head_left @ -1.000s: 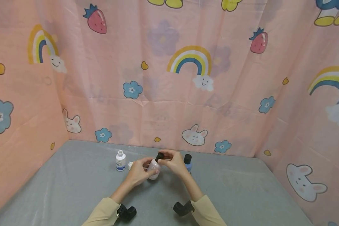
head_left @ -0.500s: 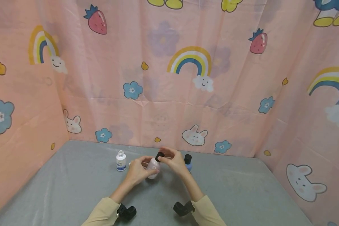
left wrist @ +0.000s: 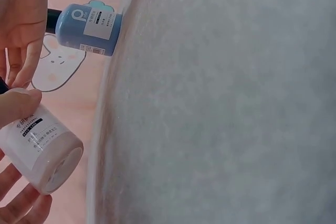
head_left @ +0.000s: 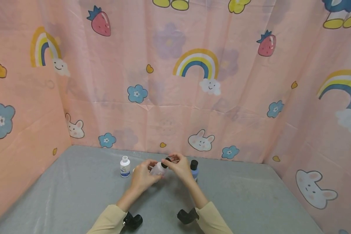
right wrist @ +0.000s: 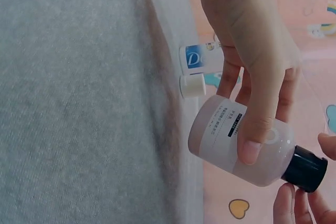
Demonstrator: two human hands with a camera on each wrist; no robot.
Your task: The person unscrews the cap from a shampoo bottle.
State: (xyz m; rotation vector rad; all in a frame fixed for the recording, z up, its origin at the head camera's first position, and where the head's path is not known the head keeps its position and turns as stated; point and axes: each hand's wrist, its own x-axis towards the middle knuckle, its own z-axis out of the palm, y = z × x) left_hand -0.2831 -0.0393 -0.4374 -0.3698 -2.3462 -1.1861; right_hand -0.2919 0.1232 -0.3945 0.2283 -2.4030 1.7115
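Observation:
My left hand [head_left: 142, 175] grips a pale pink lotion bottle [right wrist: 220, 135] by its body, thumb across the front label. The bottle is raised and tilted, its black cap [right wrist: 304, 169] pointing up to the right in the head view. Around that cap are the thumb and fingers of my right hand [head_left: 177, 166], and the cap is seated on the bottle. In the left wrist view the bottle's base [left wrist: 62, 169] faces the camera. Just past my right hand stands a blue bottle [left wrist: 89, 29] with a black cap, partly covered by the hand in the head view.
To the left on the grey table [head_left: 76, 195] stands a small white bottle [head_left: 124, 166] with an uncapped neck. Its loose white cap [right wrist: 192, 85] lies beside it, mostly hidden behind my left hand in the head view. A pink patterned curtain [head_left: 163, 123] hangs behind.
The pink bottle has risen a little and leans further over to the right. Both hands have moved slightly with it, keeping their hold on body and cap.

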